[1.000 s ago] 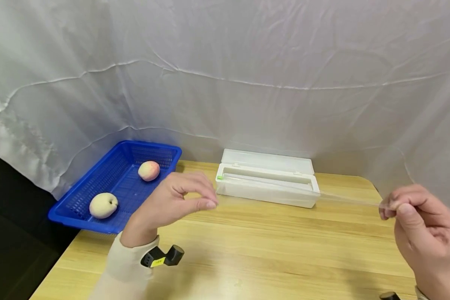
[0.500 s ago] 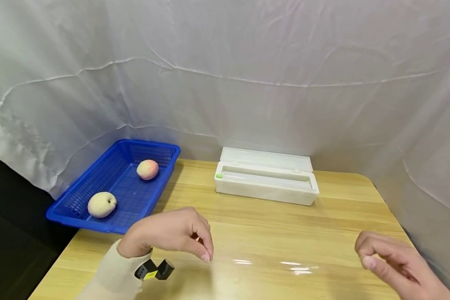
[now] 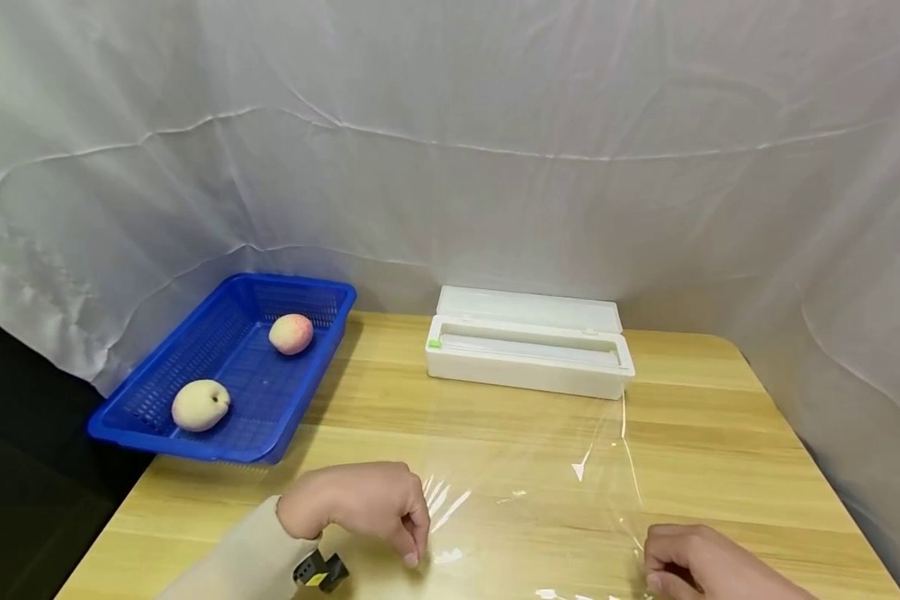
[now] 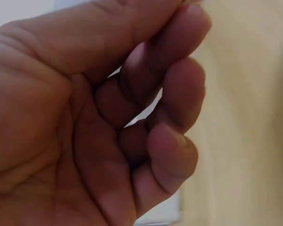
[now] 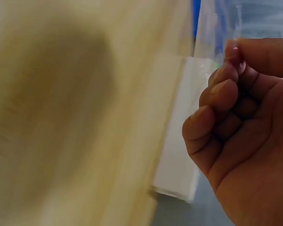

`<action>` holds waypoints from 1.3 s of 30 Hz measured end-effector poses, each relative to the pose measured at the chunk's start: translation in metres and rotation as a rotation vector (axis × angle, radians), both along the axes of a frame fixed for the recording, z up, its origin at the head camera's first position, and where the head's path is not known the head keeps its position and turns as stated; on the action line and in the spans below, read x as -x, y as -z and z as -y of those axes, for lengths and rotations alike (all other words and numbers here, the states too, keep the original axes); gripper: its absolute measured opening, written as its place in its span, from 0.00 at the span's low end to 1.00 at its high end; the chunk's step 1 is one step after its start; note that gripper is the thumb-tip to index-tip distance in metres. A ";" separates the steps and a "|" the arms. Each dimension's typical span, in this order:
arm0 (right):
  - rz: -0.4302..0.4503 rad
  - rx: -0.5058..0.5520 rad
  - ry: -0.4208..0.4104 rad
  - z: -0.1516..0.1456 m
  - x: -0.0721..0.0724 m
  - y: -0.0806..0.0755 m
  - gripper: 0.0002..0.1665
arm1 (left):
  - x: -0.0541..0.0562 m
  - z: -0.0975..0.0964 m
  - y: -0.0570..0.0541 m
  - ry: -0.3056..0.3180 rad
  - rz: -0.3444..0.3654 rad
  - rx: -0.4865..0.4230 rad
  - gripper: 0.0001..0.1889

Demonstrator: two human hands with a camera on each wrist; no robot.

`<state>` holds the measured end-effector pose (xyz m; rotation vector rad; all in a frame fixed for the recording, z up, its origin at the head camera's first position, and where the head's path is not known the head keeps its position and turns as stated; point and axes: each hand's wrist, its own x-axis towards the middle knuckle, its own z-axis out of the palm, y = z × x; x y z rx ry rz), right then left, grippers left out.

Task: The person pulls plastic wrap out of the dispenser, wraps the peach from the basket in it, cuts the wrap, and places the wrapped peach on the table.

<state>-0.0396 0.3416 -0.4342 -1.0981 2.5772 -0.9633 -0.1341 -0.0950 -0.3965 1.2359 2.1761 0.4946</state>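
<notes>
A sheet of clear cling film (image 3: 525,500) stretches from a white cling film dispenser (image 3: 521,373) toward the near side of the wooden table. At the sheet's near left corner, my left hand (image 3: 375,504) pinches it between thumb and forefinger. My right hand (image 3: 701,560) pinches the near right corner. The right wrist view shows the film (image 5: 217,23) rising from the thumb and fingertip. In the left wrist view, the thumb and forefinger of the left hand (image 4: 108,103) meet at the top and the other fingers curl loosely. The dispenser's lid (image 3: 528,308) is raised at the back.
A blue plastic basket (image 3: 315,392) stands at the left table edge. It holds a pale peach (image 3: 201,406) in front and a pinkish peach (image 3: 291,334) behind. A small green slider (image 3: 435,343) sits on the dispenser's left end. A grey curtain (image 3: 525,158) hangs behind the table.
Both hands have come down and toward the near edge, drawing the film out of the dispenser. The right hand has also moved left, and the left hand now pinches the film's corner.
</notes>
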 end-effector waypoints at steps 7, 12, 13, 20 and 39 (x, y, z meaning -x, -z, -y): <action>-0.072 -0.076 -0.008 0.004 -0.003 0.028 0.21 | -0.002 -0.005 0.022 -0.043 -0.004 0.065 0.10; -0.031 -0.111 -0.006 0.003 -0.002 0.034 0.19 | -0.007 -0.007 0.030 -0.032 -0.019 0.096 0.12; -0.018 -0.115 -0.003 0.003 -0.001 0.034 0.19 | -0.008 -0.007 0.031 -0.028 -0.025 0.100 0.12; 0.075 -0.113 0.017 0.003 -0.003 0.035 0.18 | -0.013 -0.008 0.038 -0.021 -0.026 0.140 0.14; 0.249 -0.244 0.127 -0.001 0.003 0.019 0.25 | -0.008 0.003 0.032 -0.110 0.062 0.119 0.12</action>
